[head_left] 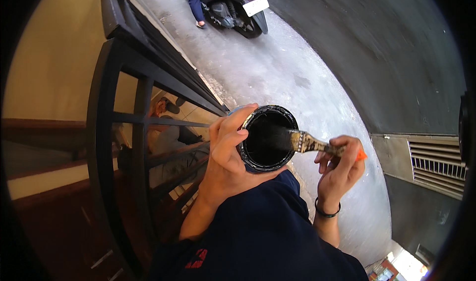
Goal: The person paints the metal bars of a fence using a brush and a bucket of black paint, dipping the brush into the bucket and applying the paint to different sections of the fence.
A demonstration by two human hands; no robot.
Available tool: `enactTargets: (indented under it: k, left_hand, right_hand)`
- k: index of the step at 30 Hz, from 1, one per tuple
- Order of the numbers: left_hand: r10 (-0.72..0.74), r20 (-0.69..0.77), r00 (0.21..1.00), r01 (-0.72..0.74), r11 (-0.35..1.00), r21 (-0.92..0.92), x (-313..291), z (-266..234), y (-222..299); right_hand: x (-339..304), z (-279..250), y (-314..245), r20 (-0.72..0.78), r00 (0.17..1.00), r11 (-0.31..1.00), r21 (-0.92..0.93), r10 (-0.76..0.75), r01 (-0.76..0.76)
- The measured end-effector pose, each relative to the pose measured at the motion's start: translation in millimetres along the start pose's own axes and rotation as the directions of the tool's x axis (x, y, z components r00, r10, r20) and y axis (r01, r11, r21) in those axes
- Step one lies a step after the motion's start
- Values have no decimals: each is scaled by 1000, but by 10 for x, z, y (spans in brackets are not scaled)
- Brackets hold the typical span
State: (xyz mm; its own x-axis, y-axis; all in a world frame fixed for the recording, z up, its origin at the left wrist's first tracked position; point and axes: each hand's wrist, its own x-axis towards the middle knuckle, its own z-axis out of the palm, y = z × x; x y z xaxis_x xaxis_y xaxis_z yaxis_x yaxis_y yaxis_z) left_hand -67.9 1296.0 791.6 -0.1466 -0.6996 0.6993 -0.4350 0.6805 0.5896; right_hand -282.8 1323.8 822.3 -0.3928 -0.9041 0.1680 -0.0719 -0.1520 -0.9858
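Note:
A round can of black paint (265,152) is held in front of my body, its mouth facing up and its rim smeared. My left hand (230,147) wraps around the can's left side and underneath, a finger and thumb lying near the rim. From the right, my right hand (342,162) grips the handle of a paintbrush (312,143) whose end is orange. The brush lies nearly level, with its bristles over the can's opening. Whether the bristle tips touch the paint cannot be told.
Close on my left stands a dark metal railing (141,117), with a person's legs (171,140) behind it. Ahead, a motor scooter (233,8) stands on the grey pavement (277,73) beside another person's leg (195,6). A dark wall (377,58) with a louvred vent (436,162) runs along the right.

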Motion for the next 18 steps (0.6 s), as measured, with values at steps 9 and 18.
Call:
enactTargets:
  k: [9, 18]
  left_hand:
    - [-127, -50, 991, 133, 981, 141, -114, -88, 224]
    - [-272, -158, 949, 289, 953, 94, -350, -3, 399]
  right_hand:
    - [85, -91, 174, 49, 832, 736, 441, 553, -515]
    - [-195, -443, 188, 292, 926, 971, 69, -238, 228]
